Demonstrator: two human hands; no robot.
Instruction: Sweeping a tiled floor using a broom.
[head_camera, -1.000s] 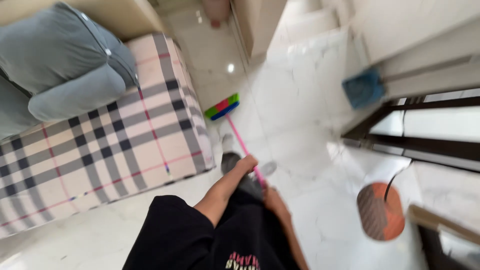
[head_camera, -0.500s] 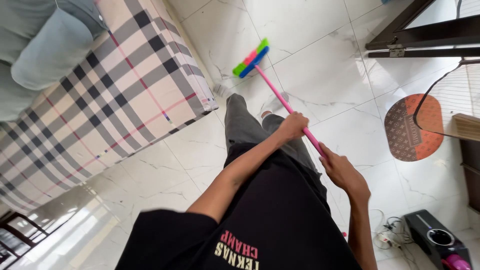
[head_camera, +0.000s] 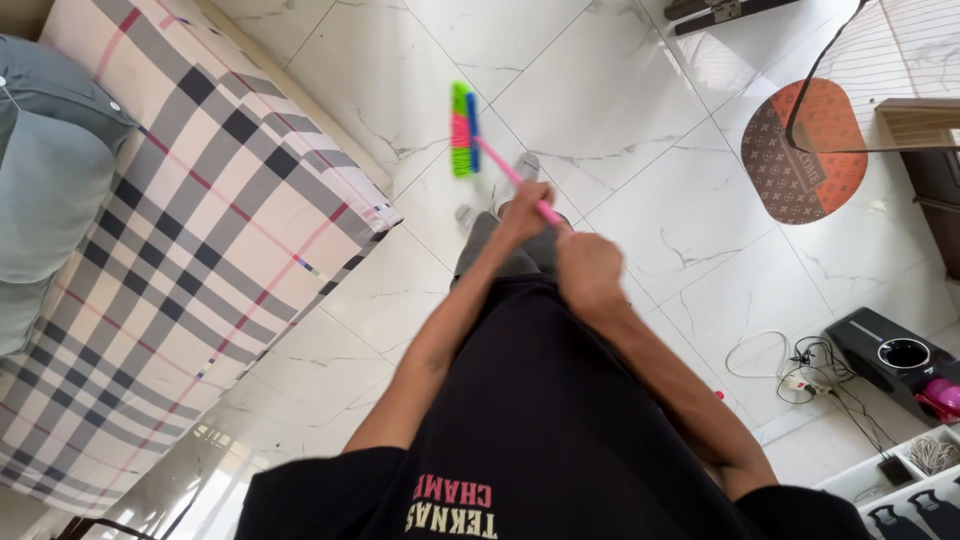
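Both hands close around the pink handle of a broom (head_camera: 500, 165), which slants out over the white marble floor (head_camera: 640, 130). The left hand (head_camera: 524, 210) has its grip wrapped tight on the handle farther from the body; the right hand (head_camera: 587, 270) has its grip curled shut over the near end of the handle, just behind the left. The broom's head, with green, pink and blue bristles, lies beyond the hands, blurred, just off the corner of the plaid mattress (head_camera: 190, 250); whether the bristles touch the floor cannot be told. A grey pillow (head_camera: 50, 170) lies on the mattress, on the side away from the broom. Across the broom from the mattress, well apart from it, an orange and brown oval mat (head_camera: 805, 150) lies on the floor. Nearer the person on that same side stand a black speaker (head_camera: 885, 360) and a tangle of white cable with a power strip (head_camera: 790, 370).
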